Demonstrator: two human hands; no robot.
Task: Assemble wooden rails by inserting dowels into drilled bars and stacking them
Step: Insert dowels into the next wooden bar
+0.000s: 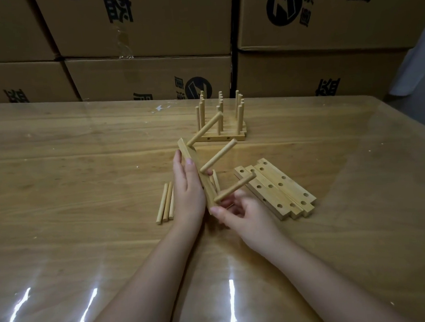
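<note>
Fingers [242, 201] of my right hand [247, 216] pinch lowest dowel [235, 188], left hand [188, 187] grips bar [188, 151]; push it in straight, toward 8 o'clock.

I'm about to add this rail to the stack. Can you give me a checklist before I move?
1. The held bar carries three dowels: ok.
2. Those dowels are fully seated: cannot tell.
3. Grip of the left hand along the bar: ok.
4. Grip of the right hand at the near end: ok.
5. The finished rails at the back stand upright: ok.
6. There are loose dowels and drilled bars for the next rail: ok.
</note>
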